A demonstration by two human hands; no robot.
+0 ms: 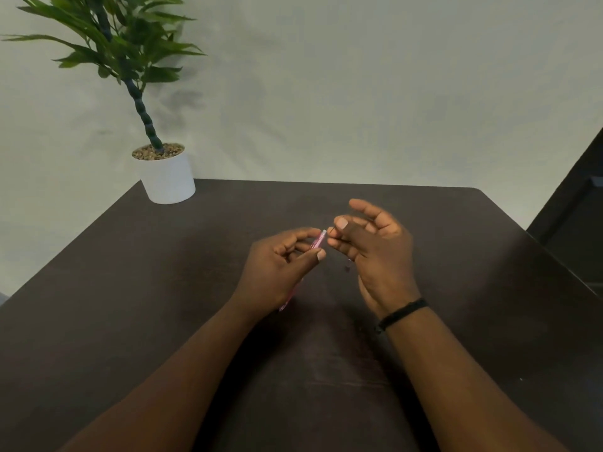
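My left hand (280, 265) grips a slim pink pen (319, 240) above the middle of the dark table (163, 288). The pen's pale upper end sticks out past my fingers, and its lower end shows below my palm. My right hand (368, 252) is just to the right of that end. Its thumb and forefinger pinch a small thin part (331, 230) close to the pen's tip, while the other fingers are spread. A small dark end (347, 266) shows below this hand; I cannot tell what it is. A black band is on my right wrist.
A potted plant in a white pot (168, 177) stands at the table's far left corner, against a pale wall. A dark doorway or panel (577, 203) lies beyond the table's right edge.
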